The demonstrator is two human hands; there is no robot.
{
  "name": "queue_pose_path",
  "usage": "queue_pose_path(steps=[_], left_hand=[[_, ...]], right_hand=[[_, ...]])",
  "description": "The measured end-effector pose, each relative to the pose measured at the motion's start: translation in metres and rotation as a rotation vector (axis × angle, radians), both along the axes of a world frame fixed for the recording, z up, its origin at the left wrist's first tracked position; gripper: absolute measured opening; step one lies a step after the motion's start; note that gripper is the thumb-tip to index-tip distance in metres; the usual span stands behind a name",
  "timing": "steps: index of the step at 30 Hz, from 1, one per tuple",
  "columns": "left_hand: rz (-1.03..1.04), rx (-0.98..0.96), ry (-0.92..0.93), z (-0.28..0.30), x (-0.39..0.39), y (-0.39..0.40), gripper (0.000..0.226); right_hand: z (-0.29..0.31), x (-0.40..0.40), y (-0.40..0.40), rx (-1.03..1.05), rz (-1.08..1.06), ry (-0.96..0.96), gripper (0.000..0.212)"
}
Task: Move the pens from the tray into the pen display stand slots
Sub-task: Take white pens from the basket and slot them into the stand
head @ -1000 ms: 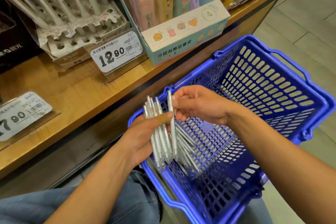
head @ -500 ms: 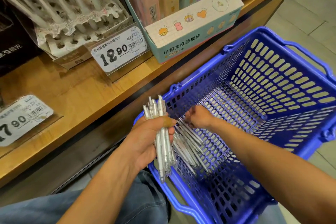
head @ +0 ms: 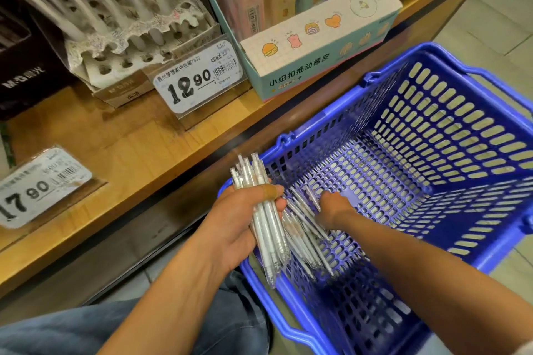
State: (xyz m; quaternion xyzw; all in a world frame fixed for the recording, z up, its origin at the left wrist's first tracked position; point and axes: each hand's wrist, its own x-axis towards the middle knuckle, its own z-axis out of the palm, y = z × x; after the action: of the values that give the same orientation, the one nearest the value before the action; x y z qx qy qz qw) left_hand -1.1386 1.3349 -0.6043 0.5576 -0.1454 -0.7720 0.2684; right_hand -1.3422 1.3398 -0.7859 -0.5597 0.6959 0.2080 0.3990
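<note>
White pens (head: 266, 219) bundled in my left hand (head: 233, 219); right hand (head: 331, 207) reaches loose pens (head: 305, 236) in blue basket (head: 432, 153), grip unclear. Display stand (head: 121, 60) slots mostly unfilled.

Your one head camera looks forward and steeply down from close above, wide-angled. Your forearms enter from the bottom edge, the blue basket (head: 432, 153) fills the right, and the wooden shelf (head: 124, 153) runs across the upper left.

Wooden shelf (head: 138, 153) (tiled floor (head: 496, 3) beyond).
</note>
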Motion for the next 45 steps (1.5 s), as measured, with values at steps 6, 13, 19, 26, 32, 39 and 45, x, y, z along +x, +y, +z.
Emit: queue_pose_path(steps=[6,13,19,26,32,39,45], left_hand=[[0.027,0.021,0.026,0.001,-0.004,0.0,0.016],[0.016,0.001,0.03,0.011,-0.009,0.0,0.041],[-0.031,0.036,0.195,0.01,-0.009,0.004,0.031],[0.021,0.0,-0.037,0.007,-0.005,0.002,0.013],[0.047,0.031,-0.05,0.004,-0.005,0.0,0.005],[0.013,0.033,-0.055,0.0,-0.003,-0.001,0.002],[0.022,0.059,-0.07,0.003,-0.006,-0.002,0.006]], right_hand=[[0.074,-0.021,0.002,-0.01,-0.34,-0.514,0.019],[0.176,0.011,0.029,-0.252,-0.666,-1.022,0.014],[0.202,0.056,0.03,-0.326,-0.562,-1.006,0.018],[0.169,0.022,0.008,-0.153,-0.554,-1.102,0.007],[0.046,-0.004,-0.016,-0.192,-0.371,-0.331,0.011],[-0.017,0.016,-0.009,-0.131,-0.101,-0.064,0.015],[-0.014,0.013,-0.008,-0.094,-0.137,-0.067,0.027]])
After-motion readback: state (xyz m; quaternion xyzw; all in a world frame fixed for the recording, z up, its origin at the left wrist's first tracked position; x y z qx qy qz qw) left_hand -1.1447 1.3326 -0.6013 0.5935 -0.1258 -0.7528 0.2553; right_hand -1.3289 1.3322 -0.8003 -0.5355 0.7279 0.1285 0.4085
